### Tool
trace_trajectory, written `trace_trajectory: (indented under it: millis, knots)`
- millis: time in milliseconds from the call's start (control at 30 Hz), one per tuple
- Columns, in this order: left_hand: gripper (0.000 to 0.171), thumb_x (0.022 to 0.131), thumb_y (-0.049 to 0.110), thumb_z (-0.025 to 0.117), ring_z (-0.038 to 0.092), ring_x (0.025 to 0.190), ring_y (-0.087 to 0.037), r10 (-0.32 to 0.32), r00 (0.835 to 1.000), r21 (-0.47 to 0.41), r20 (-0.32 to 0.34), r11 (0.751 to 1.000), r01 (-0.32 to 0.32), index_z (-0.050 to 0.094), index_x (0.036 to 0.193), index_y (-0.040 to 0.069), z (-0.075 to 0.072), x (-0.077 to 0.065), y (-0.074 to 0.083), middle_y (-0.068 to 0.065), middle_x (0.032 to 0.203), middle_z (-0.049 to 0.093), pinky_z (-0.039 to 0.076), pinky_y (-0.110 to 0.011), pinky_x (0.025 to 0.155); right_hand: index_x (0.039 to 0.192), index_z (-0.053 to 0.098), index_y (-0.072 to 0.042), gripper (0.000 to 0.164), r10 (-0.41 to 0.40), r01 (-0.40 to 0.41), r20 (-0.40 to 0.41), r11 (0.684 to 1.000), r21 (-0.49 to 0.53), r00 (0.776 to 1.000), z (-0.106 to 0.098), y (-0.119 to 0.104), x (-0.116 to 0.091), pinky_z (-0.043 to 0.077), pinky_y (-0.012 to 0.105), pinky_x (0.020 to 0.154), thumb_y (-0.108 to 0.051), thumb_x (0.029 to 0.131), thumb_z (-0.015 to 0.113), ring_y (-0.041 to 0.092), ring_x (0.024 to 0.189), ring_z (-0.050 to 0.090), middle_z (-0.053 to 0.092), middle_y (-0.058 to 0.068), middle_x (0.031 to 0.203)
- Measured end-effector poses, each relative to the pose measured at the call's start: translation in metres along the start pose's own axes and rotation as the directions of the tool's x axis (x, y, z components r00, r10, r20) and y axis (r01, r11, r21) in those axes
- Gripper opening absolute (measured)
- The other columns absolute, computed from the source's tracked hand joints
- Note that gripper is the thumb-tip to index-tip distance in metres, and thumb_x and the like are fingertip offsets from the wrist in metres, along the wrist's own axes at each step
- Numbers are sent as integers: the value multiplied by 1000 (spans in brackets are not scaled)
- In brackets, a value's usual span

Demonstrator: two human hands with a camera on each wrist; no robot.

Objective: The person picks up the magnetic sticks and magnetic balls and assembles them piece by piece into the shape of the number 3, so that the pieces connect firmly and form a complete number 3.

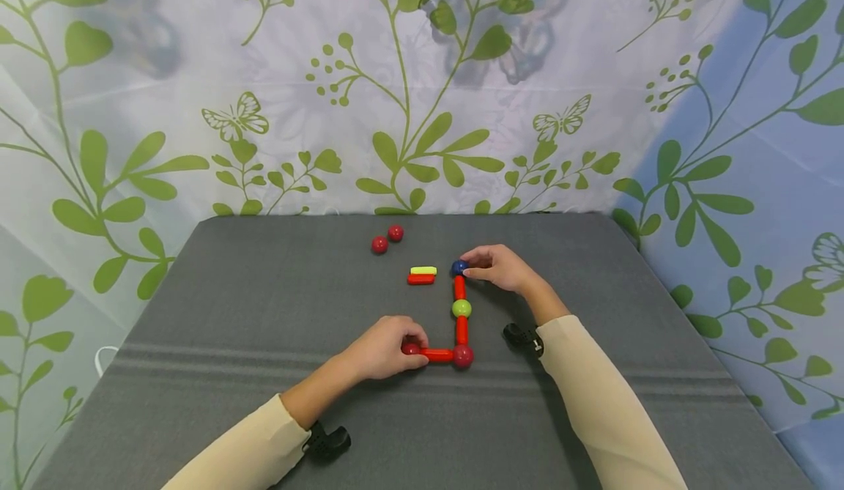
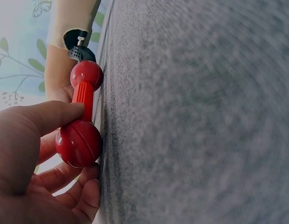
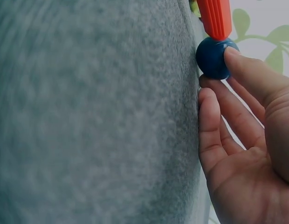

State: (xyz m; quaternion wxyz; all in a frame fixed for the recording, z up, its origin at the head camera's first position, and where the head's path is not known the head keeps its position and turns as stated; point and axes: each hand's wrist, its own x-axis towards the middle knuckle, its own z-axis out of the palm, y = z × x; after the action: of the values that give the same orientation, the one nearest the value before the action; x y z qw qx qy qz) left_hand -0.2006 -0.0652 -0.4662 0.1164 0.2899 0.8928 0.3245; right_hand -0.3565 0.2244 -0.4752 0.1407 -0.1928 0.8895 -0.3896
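An L-shaped chain of balls and red rods lies on the grey table. My left hand (image 1: 381,347) pinches its left end, where a red ball (image 2: 79,144) joins a red rod (image 1: 438,355). That rod runs right to a red corner ball (image 1: 463,356). From the corner, a second red rod (image 1: 462,331), a yellow-green ball (image 1: 461,308) and a third red rod (image 1: 459,288) lead away from me. At the far end sits a blue ball (image 3: 212,58), gripped between the thumb and fingers of my right hand (image 1: 502,268).
Two loose red balls (image 1: 379,245) lie near the table's back edge. Left of the blue ball, a yellow rod (image 1: 423,271) and a loose red rod (image 1: 421,280) lie side by side. The grey table (image 1: 264,292) meets a leaf-patterned curtain (image 1: 297,109) behind.
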Motion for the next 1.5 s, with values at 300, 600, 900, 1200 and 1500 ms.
trace_trajectory:
  millis: [300,600,900,1200,1500]
  knots:
    - [9,90,20,79,55,78,-10,-5,1000,3,-3,1000,5,75,97,18,1,0,1,6,89,65,47,-23,68,125,71,-16,33,-10,10,23,1000,1,1000,0,2,0,54,44,98,-27,94,75,23,111,67,73,6,122]
    - [9,90,21,79,54,78,-9,6,1000,11,-5,1000,-6,75,97,18,2,1,2,7,88,64,46,-23,68,134,66,-13,34,-43,42,46,999,22,998,-1,1,-2,56,36,85,-23,102,65,22,98,66,70,8,127]
    - [9,90,22,79,54,77,-9,22,1000,0,-1,1000,-22,75,96,18,5,8,5,6,88,65,46,-22,68,129,70,-12,30,-8,9,34,1000,-22,999,-6,-2,-7,55,32,82,-22,100,67,19,90,65,72,7,120]
    - [9,90,22,79,55,77,-9,-2,1000,-2,2,1000,2,76,97,19,7,8,5,7,87,64,46,-22,68,127,71,-13,29,-1,1,-7,1000,-22,1000,-4,-6,-7,57,34,83,-25,101,66,20,93,67,72,7,123]
    - [9,90,22,79,54,74,-8,8,1000,-8,-6,1000,-9,76,96,18,7,7,5,6,86,64,46,-22,66,121,74,-10,29,-61,55,-114,997,-55,992,-4,-21,-4,55,46,92,-28,100,67,27,108,65,74,5,117]
